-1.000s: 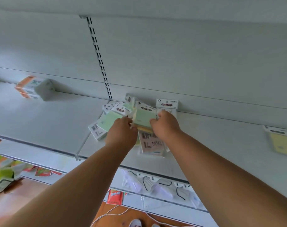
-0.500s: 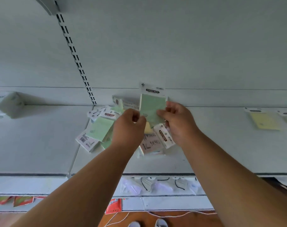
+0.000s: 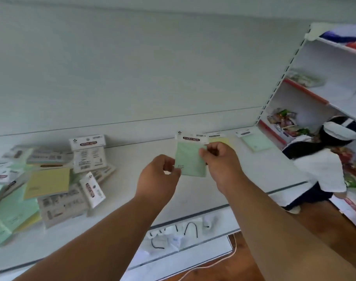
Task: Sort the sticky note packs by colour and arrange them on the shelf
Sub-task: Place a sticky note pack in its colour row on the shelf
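Both hands have carried the green pack (image 3: 190, 159) rightward, away from the pile (image 3: 51, 179); left hand (image 3: 156, 179) is pinching its lower corner, right hand (image 3: 221, 161) its edge, above the shelf (image 3: 132, 159), near the yellow pack (image 3: 220, 139)

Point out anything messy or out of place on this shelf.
The packs at the shelf's left end lie in a jumbled heap: green and yellow mixed, overlapping, tilted, some face down. Nothing looks damaged.

The green sticky note pack (image 3: 190, 159) looks glossy, plastic-wrapped paper; the shelf (image 3: 132, 159) is smooth, matt white; the floor (image 3: 325, 226) is wood.
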A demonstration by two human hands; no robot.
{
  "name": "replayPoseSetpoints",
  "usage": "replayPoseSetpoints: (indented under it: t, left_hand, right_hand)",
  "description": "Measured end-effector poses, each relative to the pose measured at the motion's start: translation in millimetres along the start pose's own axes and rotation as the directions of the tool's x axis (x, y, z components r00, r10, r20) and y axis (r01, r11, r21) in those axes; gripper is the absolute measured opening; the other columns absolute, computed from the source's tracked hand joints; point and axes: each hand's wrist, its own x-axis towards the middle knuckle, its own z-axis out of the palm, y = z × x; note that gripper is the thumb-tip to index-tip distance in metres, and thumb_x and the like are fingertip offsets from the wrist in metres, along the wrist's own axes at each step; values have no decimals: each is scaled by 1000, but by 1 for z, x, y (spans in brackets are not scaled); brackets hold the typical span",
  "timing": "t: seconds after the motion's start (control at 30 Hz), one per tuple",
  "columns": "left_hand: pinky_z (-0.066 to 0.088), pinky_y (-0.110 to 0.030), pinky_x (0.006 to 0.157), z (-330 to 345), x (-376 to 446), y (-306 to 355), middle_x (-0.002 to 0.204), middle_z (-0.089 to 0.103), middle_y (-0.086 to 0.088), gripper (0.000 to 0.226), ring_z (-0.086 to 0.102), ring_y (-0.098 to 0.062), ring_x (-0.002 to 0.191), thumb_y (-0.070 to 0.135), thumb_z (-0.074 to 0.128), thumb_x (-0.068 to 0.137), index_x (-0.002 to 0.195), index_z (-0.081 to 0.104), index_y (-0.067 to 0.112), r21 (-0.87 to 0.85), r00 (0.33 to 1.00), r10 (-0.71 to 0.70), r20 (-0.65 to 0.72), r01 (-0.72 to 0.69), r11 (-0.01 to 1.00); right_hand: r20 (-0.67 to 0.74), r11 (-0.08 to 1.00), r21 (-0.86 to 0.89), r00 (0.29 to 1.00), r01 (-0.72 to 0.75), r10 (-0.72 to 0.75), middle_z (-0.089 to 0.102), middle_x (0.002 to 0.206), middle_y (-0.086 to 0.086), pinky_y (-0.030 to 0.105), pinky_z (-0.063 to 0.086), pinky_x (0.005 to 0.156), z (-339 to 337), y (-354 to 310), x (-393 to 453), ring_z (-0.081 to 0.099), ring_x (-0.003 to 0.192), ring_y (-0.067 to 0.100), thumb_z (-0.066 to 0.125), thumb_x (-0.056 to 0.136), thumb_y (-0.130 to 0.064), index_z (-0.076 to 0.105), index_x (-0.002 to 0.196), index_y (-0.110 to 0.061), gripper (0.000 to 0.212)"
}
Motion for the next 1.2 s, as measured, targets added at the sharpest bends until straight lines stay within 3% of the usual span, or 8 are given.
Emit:
replayPoseSetpoints:
  t: [0.13, 0.3, 0.4, 0.5, 0.6, 0.77, 1.0, 1.2]
  left_hand:
    - [38, -19, 54, 96, 1, 44, 83, 61, 15, 11, 57, -2, 68, 27, 62, 88, 99, 61, 29, -39, 997, -76, 14, 77, 996]
    - [39, -21, 72, 171, 9, 92, 93, 63, 15, 25, 58, -9, 85, 31, 59, 90, 115, 62, 26, 27, 995, -103, -3, 103, 994]
    - [38, -19, 68, 188, 24, 104, 91, 63, 17, 26, 57, -8, 82, 32, 58, 91, 116, 64, 27, 69, 995, -96, -13, 97, 993]
    - [39, -19, 57, 199, 42, 112, 86, 65, 16, 21, 58, -6, 72, 31, 58, 89, 108, 66, 29, 121, 993, -114, 13, 112, 986]
    - [49, -25, 68, 214, 60, 123, 92, 68, 12, 18, 63, -14, 82, 30, 57, 86, 101, 67, 29, 186, 992, -121, 37, 112, 976]
    - [50, -29, 71, 243, 78, 148, 88, 65, 4, 11, 62, -23, 85, 24, 57, 86, 92, 66, 20, 260, 985, -170, 43, 153, 953]
    - [39, -27, 57, 276, 101, 164, 76, 60, -2, 3, 55, -26, 70, 17, 56, 77, 78, 58, 16, 401, 963, -266, -30, 256, 880]
    - [45, -31, 68, 282, 97, 165, 100, 65, 0, 21, 61, -25, 93, 25, 60, 83, 103, 60, 20, 391, 957, -246, -152, 287, 874]
  right_hand:
    - [1, 989, -147, 1000, 1, -1, 66, 90, -1, 33, 52, 77, -79, 34, 49, 64, 86, 20, 68, 85, -26, 65, 93, -17, 12]
    - [26, 950, -311, 1000, 20, -13, 66, 97, -1, 34, 54, 81, -149, 46, 101, 63, 90, 20, 66, 88, -29, 64, 100, -17, 17]
    - [36, 941, -336, 999, 33, -22, 66, 98, -1, 41, 56, 83, -161, 49, 124, 63, 91, 20, 64, 88, -31, 63, 100, -19, 16]
    - [39, 932, -360, 999, 29, -16, 66, 101, 0, 35, 55, 76, -167, 52, 140, 62, 91, 19, 61, 90, -30, 63, 103, -17, 19]
    - [48, 921, -389, 999, 23, -5, 67, 103, 1, 26, 49, 62, -178, 54, 159, 61, 88, 17, 60, 91, -28, 63, 106, -16, 20]
    - [134, 830, -547, 990, 106, -38, 64, 99, 2, 38, 55, 78, -195, 53, 199, 61, 91, 23, 58, 91, -30, 63, 107, -16, 22]
    - [315, 691, -676, 948, 254, -41, 67, 98, 8, 30, 46, 68, -196, 73, 248, 64, 92, 28, 58, 90, -31, 62, 103, -9, 26]
    - [334, 672, -649, 927, 356, -169, 55, 88, 5, 30, 35, 62, -203, 80, 240, 52, 78, 24, 58, 91, -29, 49, 101, -10, 23]
